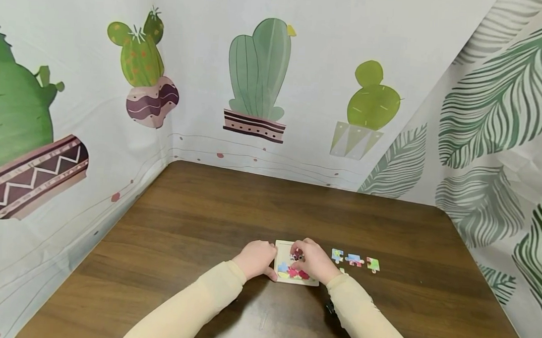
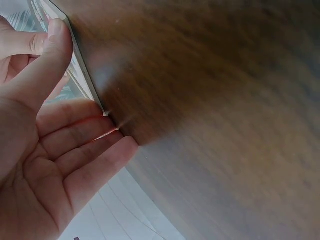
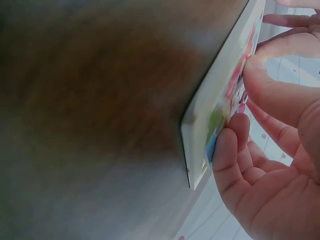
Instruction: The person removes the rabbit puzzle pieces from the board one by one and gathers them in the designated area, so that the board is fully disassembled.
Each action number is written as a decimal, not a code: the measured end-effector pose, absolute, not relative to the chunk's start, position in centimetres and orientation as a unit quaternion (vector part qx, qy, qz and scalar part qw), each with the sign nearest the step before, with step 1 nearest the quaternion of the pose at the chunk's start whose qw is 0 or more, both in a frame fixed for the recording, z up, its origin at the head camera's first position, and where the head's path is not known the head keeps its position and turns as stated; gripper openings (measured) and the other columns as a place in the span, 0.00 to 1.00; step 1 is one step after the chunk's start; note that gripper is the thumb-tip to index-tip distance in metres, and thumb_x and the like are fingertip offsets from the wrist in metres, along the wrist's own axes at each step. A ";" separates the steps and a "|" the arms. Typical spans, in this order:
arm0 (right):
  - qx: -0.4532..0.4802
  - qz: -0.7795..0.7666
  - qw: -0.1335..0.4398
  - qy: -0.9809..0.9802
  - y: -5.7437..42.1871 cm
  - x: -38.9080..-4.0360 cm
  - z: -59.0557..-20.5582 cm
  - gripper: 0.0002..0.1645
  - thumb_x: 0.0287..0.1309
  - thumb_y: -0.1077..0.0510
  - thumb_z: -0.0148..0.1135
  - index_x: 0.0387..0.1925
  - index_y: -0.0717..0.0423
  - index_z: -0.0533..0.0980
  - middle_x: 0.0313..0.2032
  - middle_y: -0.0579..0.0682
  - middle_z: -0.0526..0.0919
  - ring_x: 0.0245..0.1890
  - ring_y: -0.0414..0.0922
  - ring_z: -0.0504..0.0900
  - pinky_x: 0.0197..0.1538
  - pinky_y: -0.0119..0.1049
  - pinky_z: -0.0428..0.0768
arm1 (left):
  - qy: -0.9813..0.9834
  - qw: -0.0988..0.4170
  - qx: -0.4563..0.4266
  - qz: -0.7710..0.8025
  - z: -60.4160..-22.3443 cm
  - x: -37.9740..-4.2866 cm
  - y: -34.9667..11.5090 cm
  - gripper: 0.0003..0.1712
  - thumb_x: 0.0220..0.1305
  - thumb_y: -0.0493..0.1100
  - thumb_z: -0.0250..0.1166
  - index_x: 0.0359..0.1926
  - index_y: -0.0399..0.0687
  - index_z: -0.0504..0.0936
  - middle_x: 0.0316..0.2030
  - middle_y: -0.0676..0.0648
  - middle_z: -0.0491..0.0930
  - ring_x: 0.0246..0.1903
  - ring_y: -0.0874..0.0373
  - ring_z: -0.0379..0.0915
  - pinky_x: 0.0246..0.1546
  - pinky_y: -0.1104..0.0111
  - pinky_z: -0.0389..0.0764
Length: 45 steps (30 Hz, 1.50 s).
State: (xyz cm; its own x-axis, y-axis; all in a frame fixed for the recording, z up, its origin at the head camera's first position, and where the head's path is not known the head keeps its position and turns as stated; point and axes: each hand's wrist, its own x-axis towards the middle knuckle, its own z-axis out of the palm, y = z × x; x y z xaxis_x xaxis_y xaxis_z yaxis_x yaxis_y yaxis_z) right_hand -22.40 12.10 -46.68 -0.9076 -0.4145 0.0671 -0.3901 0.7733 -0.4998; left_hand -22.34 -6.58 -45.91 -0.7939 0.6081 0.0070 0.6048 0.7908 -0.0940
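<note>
A small cream puzzle tray lies flat on the table with colourful pieces in its lower part. My left hand rests along its left side, the thumb on the near corner and the fairly straight fingers touching the far part of the edge. Over the tray, my right hand pinches a dark reddish puzzle piece with eyes printed on it. The right fingers partly cover this piece and the tray's right half. In the right wrist view, the right thumb and fingers meet close above the tray's surface.
Right of the tray lie loose puzzle pieces: a blue-yellow one, a blue-pink one and a green-red one. Another pale piece shows beside the right wrist. The brown wooden table meets cactus-printed cloth behind.
</note>
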 end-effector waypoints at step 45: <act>-0.207 -0.349 0.086 0.910 13.7 -22.9 -46.6 0.07 0.58 0.67 0.60 0.37 0.53 0.74 0.25 0.46 0.72 0.23 0.39 0.73 0.27 0.29 0.74 | -0.948 0.005 -0.314 0.054 -45.4 -22.2 -6.4 0.33 0.36 0.68 0.72 0.33 0.47 0.81 0.28 0.51 0.82 0.27 0.59 0.79 0.29 0.69 0.78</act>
State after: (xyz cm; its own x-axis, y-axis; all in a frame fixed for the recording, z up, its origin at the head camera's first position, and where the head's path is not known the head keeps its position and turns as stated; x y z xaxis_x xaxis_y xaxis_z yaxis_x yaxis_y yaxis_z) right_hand -22.85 13.74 -46.56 -0.8997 -0.4364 -0.0116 -0.3166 0.6706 -0.6709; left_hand -22.16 -6.44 -45.45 -0.8024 0.5963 -0.0240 0.5952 0.7966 -0.1057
